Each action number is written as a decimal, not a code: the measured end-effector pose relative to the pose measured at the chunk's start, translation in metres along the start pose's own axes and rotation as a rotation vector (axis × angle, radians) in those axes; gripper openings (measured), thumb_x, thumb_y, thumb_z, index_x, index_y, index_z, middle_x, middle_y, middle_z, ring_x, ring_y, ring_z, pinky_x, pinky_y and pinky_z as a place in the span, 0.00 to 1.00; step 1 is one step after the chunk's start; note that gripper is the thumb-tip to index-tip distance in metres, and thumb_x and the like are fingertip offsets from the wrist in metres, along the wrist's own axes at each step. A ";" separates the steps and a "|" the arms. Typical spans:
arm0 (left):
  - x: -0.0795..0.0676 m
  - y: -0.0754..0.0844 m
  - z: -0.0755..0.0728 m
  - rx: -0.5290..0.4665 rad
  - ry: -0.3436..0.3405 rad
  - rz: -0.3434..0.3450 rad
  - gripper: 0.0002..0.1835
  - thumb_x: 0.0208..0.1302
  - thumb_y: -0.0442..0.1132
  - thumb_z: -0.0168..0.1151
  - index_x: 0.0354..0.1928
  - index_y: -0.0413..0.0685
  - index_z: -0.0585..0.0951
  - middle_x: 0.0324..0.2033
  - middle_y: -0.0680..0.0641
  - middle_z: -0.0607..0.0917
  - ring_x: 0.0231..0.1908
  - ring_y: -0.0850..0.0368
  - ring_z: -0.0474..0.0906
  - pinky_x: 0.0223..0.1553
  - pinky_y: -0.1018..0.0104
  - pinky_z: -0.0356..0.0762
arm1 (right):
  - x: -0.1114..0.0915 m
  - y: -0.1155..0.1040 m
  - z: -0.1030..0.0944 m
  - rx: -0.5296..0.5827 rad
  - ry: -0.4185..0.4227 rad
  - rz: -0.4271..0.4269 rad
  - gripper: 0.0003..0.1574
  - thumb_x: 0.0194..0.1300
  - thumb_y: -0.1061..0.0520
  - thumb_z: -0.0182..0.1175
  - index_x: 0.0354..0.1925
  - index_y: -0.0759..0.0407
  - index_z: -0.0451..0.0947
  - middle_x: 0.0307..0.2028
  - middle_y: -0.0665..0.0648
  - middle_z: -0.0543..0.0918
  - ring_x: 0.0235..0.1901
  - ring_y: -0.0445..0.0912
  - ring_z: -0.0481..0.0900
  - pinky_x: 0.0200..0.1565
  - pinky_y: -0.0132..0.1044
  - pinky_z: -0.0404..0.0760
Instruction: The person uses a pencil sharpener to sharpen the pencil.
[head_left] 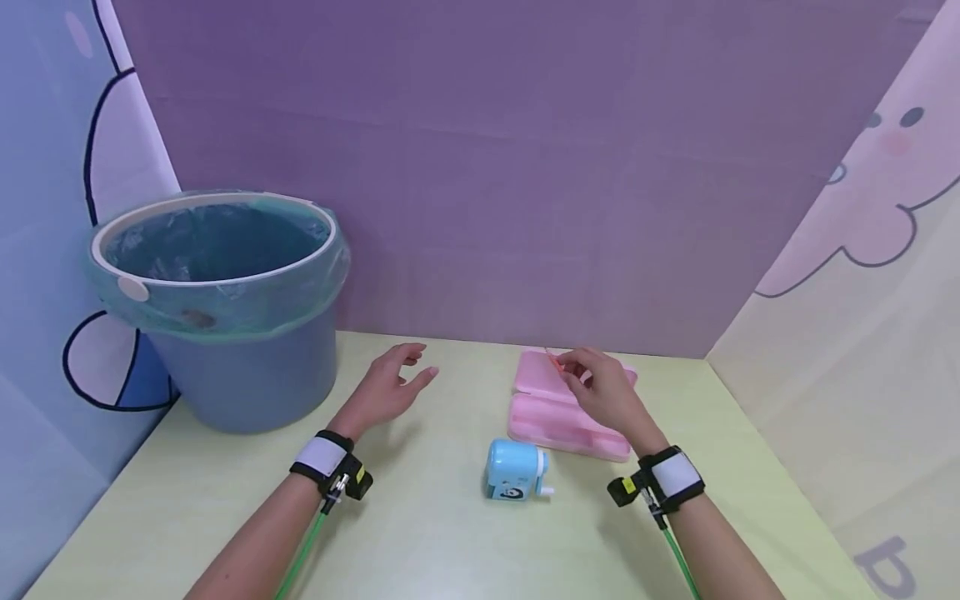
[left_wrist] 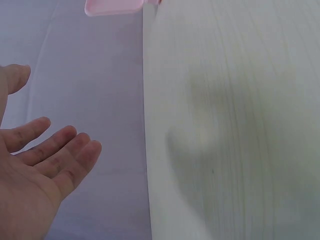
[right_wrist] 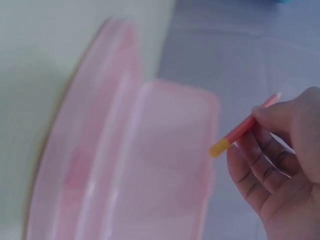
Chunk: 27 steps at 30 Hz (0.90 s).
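Observation:
My right hand (head_left: 600,387) pinches a short red pencil (right_wrist: 245,125) with a yellow end between thumb and fingers, above the opened lid of a pink pencil case (head_left: 562,421). That case lies open on the table, its lid (right_wrist: 165,165) laid back toward the wall. Nearer to me stands a light blue crank pencil sharpener (head_left: 513,471) with a white handle and a panda print. My left hand (head_left: 386,387) hovers over the table left of the case, fingers loosely spread and holding nothing. In the left wrist view the palm and fingers (left_wrist: 65,155) appear bare.
A large blue bucket (head_left: 247,375) lined with a teal plastic bag stands at the back left, close to my left hand. The pale wooden table (head_left: 435,533) ends at a purple backdrop (head_left: 480,208). Printed cloth walls (head_left: 862,333) flank both sides.

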<state>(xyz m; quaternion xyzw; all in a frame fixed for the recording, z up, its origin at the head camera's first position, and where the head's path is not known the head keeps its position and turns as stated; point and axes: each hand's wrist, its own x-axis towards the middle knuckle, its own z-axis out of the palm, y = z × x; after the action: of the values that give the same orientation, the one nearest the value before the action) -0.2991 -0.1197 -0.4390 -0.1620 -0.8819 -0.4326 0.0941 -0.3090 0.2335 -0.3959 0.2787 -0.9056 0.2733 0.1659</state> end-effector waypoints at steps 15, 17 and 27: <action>0.009 0.061 0.024 -0.089 -0.015 0.160 0.21 0.66 0.48 0.64 0.58 0.49 0.77 0.53 0.50 0.82 0.53 0.56 0.76 0.50 0.56 0.79 | 0.020 -0.056 0.015 0.487 -0.006 0.192 0.10 0.64 0.54 0.65 0.44 0.52 0.80 0.38 0.53 0.85 0.36 0.50 0.83 0.41 0.43 0.83; 0.008 0.068 0.024 -0.091 -0.011 0.201 0.19 0.65 0.46 0.64 0.56 0.50 0.79 0.51 0.51 0.83 0.51 0.57 0.78 0.49 0.59 0.79 | 0.022 -0.061 0.020 0.498 -0.015 0.185 0.10 0.64 0.53 0.66 0.44 0.51 0.80 0.37 0.53 0.86 0.35 0.51 0.83 0.40 0.42 0.83; -0.002 0.081 0.018 -0.094 -0.037 0.232 0.11 0.63 0.40 0.66 0.47 0.51 0.84 0.37 0.58 0.86 0.34 0.63 0.80 0.39 0.65 0.80 | 0.022 -0.074 0.037 0.559 -0.054 0.142 0.12 0.61 0.48 0.67 0.41 0.49 0.81 0.36 0.52 0.85 0.33 0.49 0.81 0.36 0.41 0.82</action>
<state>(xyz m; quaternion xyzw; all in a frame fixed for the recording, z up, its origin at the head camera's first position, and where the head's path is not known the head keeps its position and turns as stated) -0.2681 -0.0599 -0.3914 -0.2752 -0.8376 -0.4564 0.1195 -0.2882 0.1510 -0.3855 0.2569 -0.8165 0.5156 0.0391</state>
